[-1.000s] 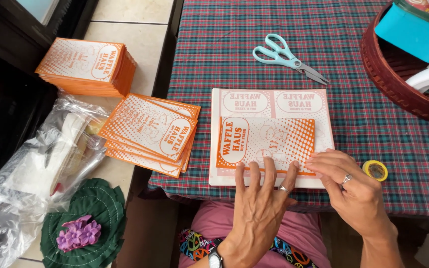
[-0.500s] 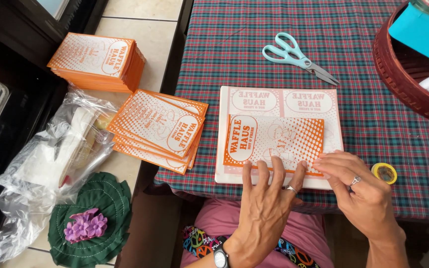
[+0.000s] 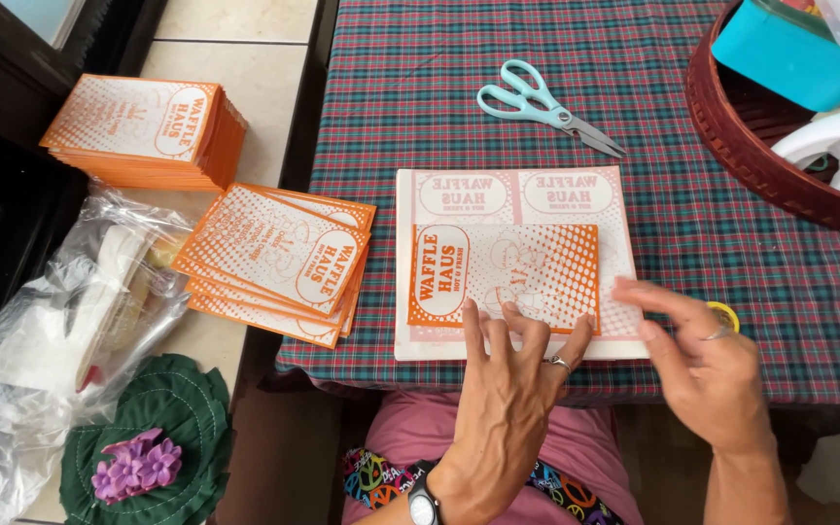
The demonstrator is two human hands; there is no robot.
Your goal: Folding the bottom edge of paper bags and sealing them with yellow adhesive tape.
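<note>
A stack of white printed sheets (image 3: 624, 209) lies near the front edge of a plaid tablecloth (image 3: 692, 233). On top of it rests a folded orange-and-white paper bag (image 3: 507, 267). My left hand (image 3: 507, 399) has its fingers spread, fingertips pressing the bag's lower edge. My right hand (image 3: 707, 365) hovers just right of the bag over the stack's lower right corner, fingers apart and holding nothing. A yellow tape roll (image 3: 725, 314) peeks out behind my right hand.
Teal-handled scissors (image 3: 542, 105) lie behind the stack. A dark red basket (image 3: 746, 160) with a teal box (image 3: 789, 58) is at the right. Finished orange bags fan out at the table's left corner (image 3: 279, 258), and another pile (image 3: 143, 131) sits on the tile floor, beside plastic bags (image 3: 60, 321).
My right hand has lifted off the bag's right edge and moved slightly right, its fingers opening. My left hand stays pressed on the bag's lower edge.
</note>
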